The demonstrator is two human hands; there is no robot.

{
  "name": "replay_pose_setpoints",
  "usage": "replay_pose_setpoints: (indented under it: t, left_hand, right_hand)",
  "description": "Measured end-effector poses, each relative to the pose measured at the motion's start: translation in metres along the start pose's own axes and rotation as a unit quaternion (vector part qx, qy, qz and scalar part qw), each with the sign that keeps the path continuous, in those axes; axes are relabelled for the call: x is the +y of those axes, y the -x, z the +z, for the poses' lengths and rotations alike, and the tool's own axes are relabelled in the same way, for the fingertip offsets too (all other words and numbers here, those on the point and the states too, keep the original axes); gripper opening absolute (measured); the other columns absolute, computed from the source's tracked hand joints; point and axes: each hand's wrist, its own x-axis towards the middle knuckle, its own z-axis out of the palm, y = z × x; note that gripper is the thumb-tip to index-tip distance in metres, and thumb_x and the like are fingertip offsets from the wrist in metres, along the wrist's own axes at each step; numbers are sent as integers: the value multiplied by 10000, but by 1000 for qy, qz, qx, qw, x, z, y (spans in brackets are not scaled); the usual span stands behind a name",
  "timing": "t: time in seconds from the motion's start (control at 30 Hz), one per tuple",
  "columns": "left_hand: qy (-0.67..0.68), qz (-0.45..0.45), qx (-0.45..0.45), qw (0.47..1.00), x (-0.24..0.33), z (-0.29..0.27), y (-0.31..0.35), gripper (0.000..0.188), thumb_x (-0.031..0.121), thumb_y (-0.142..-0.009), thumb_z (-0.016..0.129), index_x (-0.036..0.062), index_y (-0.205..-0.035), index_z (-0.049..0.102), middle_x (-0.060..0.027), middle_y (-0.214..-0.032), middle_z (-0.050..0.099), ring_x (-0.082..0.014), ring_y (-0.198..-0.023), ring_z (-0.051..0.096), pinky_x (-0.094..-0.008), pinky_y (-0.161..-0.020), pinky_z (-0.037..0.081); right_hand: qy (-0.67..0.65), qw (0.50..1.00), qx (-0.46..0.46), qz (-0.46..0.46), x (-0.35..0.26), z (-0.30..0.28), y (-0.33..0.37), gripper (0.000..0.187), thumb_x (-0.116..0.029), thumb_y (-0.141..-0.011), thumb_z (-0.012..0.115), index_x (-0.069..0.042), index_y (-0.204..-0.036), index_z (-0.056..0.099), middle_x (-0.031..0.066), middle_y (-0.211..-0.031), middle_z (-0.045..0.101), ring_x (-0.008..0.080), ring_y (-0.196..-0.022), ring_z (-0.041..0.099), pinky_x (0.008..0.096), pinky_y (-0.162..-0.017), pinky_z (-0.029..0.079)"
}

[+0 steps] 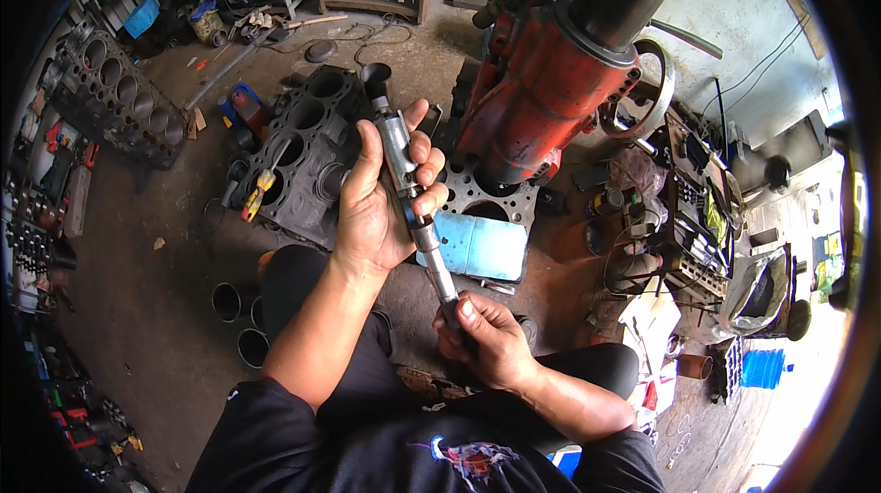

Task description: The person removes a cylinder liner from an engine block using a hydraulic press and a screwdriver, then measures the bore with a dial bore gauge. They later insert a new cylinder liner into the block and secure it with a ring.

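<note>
A slim, silvery metal tool [429, 245], jointed from several round sections, slants between my hands above the floor. My left hand [372, 204] is wrapped around its thicker upper section, thumb stretched along it and fingers curled from the other side. Lower down and to the right, my right hand [491, 337] is closed on the dark lower end, the thumb pressed on top. Behind the left hand sits a grey engine block [294, 176] with open bores. A screwdriver with a yellow handle [261, 195] rests on that block. The tool's exact kind cannot be made out.
A red machine [532, 94] with a thick steel column stands on another engine block [528, 204], where a light blue sheet [482, 245] lies. Further left is a long engine block [119, 94]. Cylinder sleeves [252, 346] stand on the floor. A cluttered rack [688, 218] lines the right side.
</note>
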Motion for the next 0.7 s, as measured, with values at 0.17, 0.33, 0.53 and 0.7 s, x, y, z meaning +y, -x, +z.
replay_pose_setpoints:
  t: [0.17,0.33,0.53,0.7]
  left_hand:
    - [-1,1,5,1000,0,0,0,636,511,-1035,413,-5,-1406,433,-36,-913,497,-141,-787,484,-252,-545,485]
    - [-14,-4,-5,1000,0,-2,0,637,535,-1026,416,27,-1410,437,-25,-923,530,-125,-799,500,-240,-546,471]
    - [-15,-6,-1,1000,1,-2,0,638,537,-1025,417,29,-1410,436,-24,-923,526,-126,-797,503,-239,-547,471]
    - [-12,-7,0,1000,0,-1,0,639,537,-1024,421,27,-1409,433,-24,-922,528,-125,-796,505,-240,-546,469]
  right_hand:
    - [15,1000,3,-20,1,0,0,332,-345,-1052,524,-33,-1003,626,-31,-708,465,61,-598,390,223,-530,293]
    - [37,999,12,-28,2,-1,0,303,-323,-1050,536,-36,-998,619,-43,-681,456,52,-574,373,219,-519,283]
    - [36,999,21,-31,5,-2,0,242,-284,-1030,587,-46,-993,609,-49,-692,469,42,-579,390,216,-516,301]
    - [23,998,23,-46,5,1,1,196,-247,-1006,632,-54,-989,600,-53,-733,498,36,-605,411,213,-531,327]
